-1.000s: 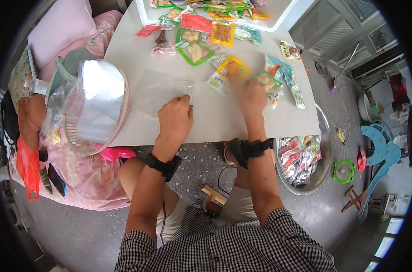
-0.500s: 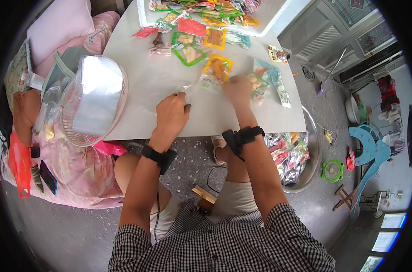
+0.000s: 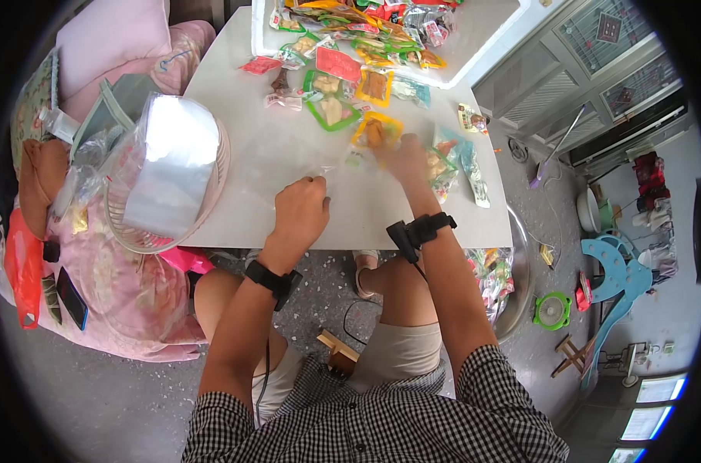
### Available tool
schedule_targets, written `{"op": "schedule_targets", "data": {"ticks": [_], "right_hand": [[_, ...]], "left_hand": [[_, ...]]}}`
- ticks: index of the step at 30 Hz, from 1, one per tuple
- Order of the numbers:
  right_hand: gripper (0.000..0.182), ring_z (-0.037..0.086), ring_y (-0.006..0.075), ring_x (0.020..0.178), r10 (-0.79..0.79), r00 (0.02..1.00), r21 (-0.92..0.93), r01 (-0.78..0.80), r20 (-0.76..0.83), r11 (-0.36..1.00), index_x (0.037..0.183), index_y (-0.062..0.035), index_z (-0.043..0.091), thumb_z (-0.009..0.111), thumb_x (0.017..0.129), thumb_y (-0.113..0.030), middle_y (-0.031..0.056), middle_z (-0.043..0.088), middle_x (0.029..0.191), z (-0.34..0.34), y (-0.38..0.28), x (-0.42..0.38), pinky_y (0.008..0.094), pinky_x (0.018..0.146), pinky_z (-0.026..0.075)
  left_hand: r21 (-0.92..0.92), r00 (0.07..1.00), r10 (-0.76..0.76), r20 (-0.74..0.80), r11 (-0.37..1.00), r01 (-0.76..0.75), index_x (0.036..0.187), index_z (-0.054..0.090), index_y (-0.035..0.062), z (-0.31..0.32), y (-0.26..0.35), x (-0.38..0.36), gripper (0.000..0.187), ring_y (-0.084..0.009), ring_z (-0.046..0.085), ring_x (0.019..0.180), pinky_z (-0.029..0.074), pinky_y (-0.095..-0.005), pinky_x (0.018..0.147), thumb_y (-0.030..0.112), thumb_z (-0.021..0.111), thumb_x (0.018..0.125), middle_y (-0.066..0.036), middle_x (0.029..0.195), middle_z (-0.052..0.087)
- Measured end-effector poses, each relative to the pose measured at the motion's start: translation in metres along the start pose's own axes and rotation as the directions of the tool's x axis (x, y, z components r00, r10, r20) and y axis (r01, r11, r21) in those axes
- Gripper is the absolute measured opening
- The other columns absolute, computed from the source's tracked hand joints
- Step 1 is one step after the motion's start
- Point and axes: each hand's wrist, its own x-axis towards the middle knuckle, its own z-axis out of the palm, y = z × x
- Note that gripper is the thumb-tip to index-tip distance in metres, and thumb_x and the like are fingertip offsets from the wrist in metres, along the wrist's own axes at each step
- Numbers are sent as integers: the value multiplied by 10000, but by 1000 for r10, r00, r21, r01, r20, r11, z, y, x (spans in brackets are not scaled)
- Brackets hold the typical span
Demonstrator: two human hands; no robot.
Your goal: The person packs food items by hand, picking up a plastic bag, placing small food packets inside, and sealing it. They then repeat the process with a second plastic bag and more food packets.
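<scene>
My left hand (image 3: 300, 212) is closed at the middle of the table (image 3: 242, 220), its fingers curled on the edge of a clear plastic bag (image 3: 285, 166). The bag lies almost invisible against the white tabletop. To the right, my right hand (image 3: 404, 158) is blurred, its fingers pinched at the right edge of a yellow-edged snack packet (image 3: 376, 133) with brown food inside. Right beside that hand lie a clear packet of pale food (image 3: 441, 167) and a blue-white packet (image 3: 472, 171). A green-edged packet (image 3: 333, 113) sits beyond.
A white foam box (image 3: 485, 46) full of snack packets stands at the far side. On the left, a pink basket (image 3: 221, 166) holds a stack of clear bags (image 3: 171, 166). A metal basin (image 3: 520, 297) of packets is on the floor, right of the table.
The view has shifted a little. My right hand has moved slightly left and away from me with the yellow-edged packet. My left hand stays at the clear bag.
</scene>
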Motion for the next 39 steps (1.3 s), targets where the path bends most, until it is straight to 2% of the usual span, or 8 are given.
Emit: {"op": "schedule_targets", "data": {"ticks": [4, 8, 17, 26, 29, 32, 36, 39], "right_hand": [[766, 647, 368, 825, -164, 983, -34, 162, -87, 986, 939, 86, 585, 683, 650, -617, 249, 650, 856, -20, 0, 33, 396, 727, 510], [744, 652, 346, 844, -43, 982, -22, 48, 182, 999, 937, 77, 601, 721, 615, -583, 223, 659, 866, -4, -5, 107, 397, 740, 510], [774, 658, 293, 858, -5, 1000, -89, 5, 1, 996, 909, 90, 650, 726, 596, -614, 191, 672, 880, 69, -15, 155, 356, 718, 508], [300, 569, 137, 626, -104, 980, 448, 18, 168, 894, 832, -1, 653, 749, 662, -230, 51, 618, 741, 23, 2, 153, 279, 526, 449], [306, 571, 138, 709, 20, 964, 575, -174, 264, 800, 1058, 5, 628, 642, 820, -186, 36, 621, 881, -42, -33, 81, 284, 605, 464], [174, 495, 84, 523, -96, 949, 814, -201, 299, 545, 862, -15, 634, 670, 817, -179, 53, 595, 689, -63, -17, 37, 209, 445, 353], [150, 605, 155, 620, -273, 901, 783, -109, 338, 612, 926, 16, 605, 597, 863, -120, 96, 636, 800, -66, 28, -28, 249, 533, 484], [177, 659, 234, 733, -231, 896, 875, -265, 378, 404, 974, 42, 581, 581, 864, -97, 140, 647, 903, -49, 41, -96, 311, 668, 553]], "left_hand": [[-8, 1000, 6, -14, 1000, -6, 778, 543, 7, 3, -1, -1, 163, -362, 605, 725, 480, -456, 629, 81, 669, 706, -163, 760, 606], [-21, 1000, -9, -6, 1000, 9, 780, 539, 13, 2, 3, 0, 165, -362, 606, 696, 482, -453, 602, 72, 671, 703, -154, 754, 602], [-57, 999, -27, 21, 998, 28, 784, 528, 18, -1, 6, 1, 171, -363, 601, 682, 484, -445, 593, 60, 669, 699, -152, 732, 591], [-56, 1000, 13, -24, 998, -14, 780, 538, 17, 2, 4, 0, 145, -364, 591, 671, 474, -449, 583, 46, 653, 698, -152, 728, 587], [-57, 997, 38, -70, 997, -42, 778, 561, 18, 8, -2, -3, 115, -359, 588, 667, 472, -450, 596, 49, 645, 706, -144, 739, 592], [-74, 989, 48, -142, 996, -59, 765, 584, 18, 6, -4, -2, 79, -360, 583, 669, 466, -451, 608, 57, 634, 718, -148, 730, 592], [-106, 979, 8, -202, 994, -30, 738, 596, 11, -1, -3, 1, 70, -372, 576, 672, 451, -456, 604, 76, 621, 743, -175, 686, 587], [-122, 977, -58, -206, 992, 33, 740, 599, 2, 0, 1, 2, 97, -379, 574, 658, 443, -455, 594, 95, 619, 762, -192, 647, 579]]}}
